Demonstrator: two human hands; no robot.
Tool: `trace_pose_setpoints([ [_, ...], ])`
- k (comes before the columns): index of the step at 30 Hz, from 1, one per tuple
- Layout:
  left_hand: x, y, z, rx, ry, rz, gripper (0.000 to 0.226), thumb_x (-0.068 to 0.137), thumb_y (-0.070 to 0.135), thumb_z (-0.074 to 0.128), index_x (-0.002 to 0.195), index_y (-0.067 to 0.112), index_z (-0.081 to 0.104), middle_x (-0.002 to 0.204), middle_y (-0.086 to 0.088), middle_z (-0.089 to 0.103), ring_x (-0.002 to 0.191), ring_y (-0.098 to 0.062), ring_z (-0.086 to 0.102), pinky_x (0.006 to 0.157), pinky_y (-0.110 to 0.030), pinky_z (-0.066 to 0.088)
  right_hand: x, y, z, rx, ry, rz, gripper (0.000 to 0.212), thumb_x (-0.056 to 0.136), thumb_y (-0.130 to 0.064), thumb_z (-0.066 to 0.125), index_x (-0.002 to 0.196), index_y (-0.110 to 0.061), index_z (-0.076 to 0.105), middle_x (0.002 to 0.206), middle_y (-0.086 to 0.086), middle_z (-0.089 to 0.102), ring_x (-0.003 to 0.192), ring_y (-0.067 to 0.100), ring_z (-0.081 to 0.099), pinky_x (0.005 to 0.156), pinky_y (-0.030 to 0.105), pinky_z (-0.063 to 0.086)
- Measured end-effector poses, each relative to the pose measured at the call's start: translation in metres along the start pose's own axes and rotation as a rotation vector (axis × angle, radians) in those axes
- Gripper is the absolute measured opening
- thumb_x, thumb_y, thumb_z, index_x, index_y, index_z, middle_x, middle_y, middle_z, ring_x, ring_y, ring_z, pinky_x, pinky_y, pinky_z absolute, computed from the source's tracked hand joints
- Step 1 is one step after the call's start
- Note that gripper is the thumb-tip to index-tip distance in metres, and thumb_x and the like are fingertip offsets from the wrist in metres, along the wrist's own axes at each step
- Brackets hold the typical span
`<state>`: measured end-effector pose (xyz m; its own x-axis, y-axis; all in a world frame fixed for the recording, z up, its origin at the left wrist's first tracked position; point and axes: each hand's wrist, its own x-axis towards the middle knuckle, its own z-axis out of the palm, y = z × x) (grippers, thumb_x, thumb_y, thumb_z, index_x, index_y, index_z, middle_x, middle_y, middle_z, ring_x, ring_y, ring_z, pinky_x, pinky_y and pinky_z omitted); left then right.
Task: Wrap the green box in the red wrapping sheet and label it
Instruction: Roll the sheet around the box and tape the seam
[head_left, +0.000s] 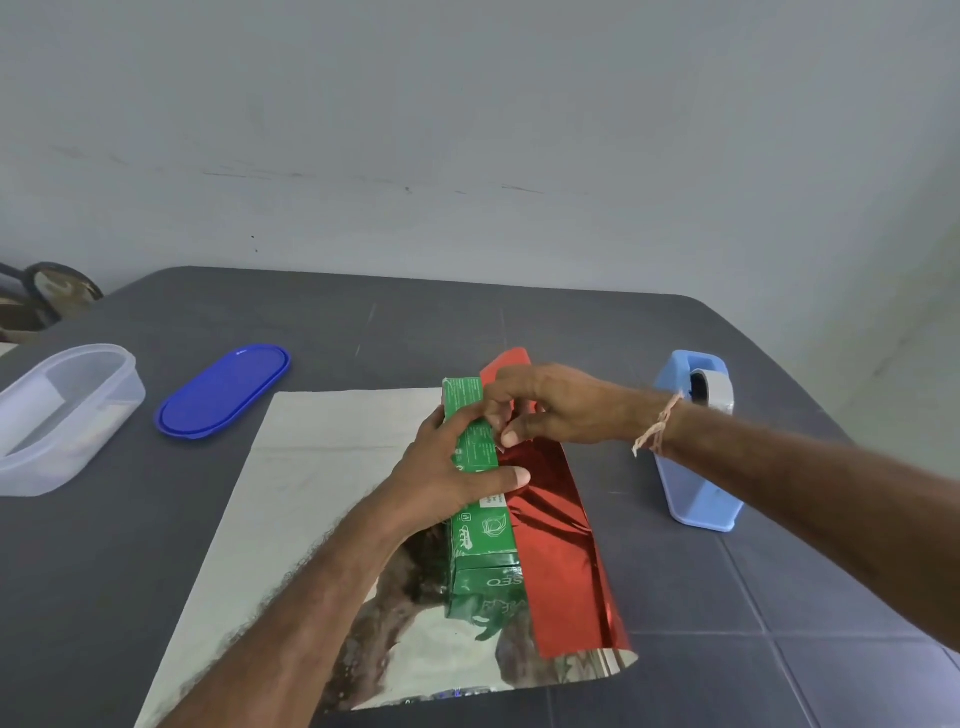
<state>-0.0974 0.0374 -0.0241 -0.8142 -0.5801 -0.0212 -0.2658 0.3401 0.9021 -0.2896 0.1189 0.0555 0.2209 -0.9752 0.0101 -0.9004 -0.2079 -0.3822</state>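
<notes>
The left hand (447, 470) grips the green box (485, 535), which lies on the silver inside of the red wrapping sheet (332, 467). The right hand (545, 408) pinches the sheet's red edge against the box.

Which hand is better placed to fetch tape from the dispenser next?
Right. The right hand is nearest the blue tape dispenser, which stands on that side, while the left hand grips the green box and could likely pin the red sheet flap with its thumb.
</notes>
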Motion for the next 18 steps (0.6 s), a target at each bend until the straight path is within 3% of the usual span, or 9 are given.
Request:
trace_pose_setpoints([
  [4, -0.001, 0.000, 0.000, 0.000, -0.001, 0.012, 0.094, 0.059, 0.068, 0.085, 0.142, 0.051, 0.046, 0.142, 0.014, 0.040, 0.126, -0.009, 0.053, 0.106, -0.038, 0.052, -0.001, 0.000, 0.003, -0.042, 0.011, 0.007, 0.012, 0.092, -0.036, 0.071, 0.092, -0.032, 0.060, 0.095, -0.013, 0.056, 0.083, 0.001, 0.055, 0.075, 0.036, 0.054],
  [9, 0.003, -0.005, 0.001, -0.009, 0.013, 0.020, 0.093, 0.050, 0.079, 0.084, 0.134, 0.055, 0.050, 0.139, 0.013, 0.045, 0.123, -0.010, 0.058, 0.101, -0.041, 0.055, -0.001, 0.000, 0.006, -0.075, 0.036, 0.007, 0.013, 0.092, -0.040, 0.070, 0.096, -0.029, 0.063, 0.095, -0.013, 0.054, 0.082, -0.002, 0.053, 0.071, 0.027, 0.048],
  [18, 0.006, -0.007, 0.002, -0.031, 0.009, 0.022, 0.090, 0.051, 0.077, 0.085, 0.132, 0.053, 0.053, 0.137, 0.013, 0.048, 0.119, -0.010, 0.062, 0.096, -0.040, 0.059, -0.002, 0.000, 0.011, -0.094, 0.077, 0.027, 0.017, 0.090, -0.046, 0.071, 0.097, -0.033, 0.062, 0.095, -0.017, 0.053, 0.081, 0.003, 0.057, 0.067, 0.030, 0.051],
])
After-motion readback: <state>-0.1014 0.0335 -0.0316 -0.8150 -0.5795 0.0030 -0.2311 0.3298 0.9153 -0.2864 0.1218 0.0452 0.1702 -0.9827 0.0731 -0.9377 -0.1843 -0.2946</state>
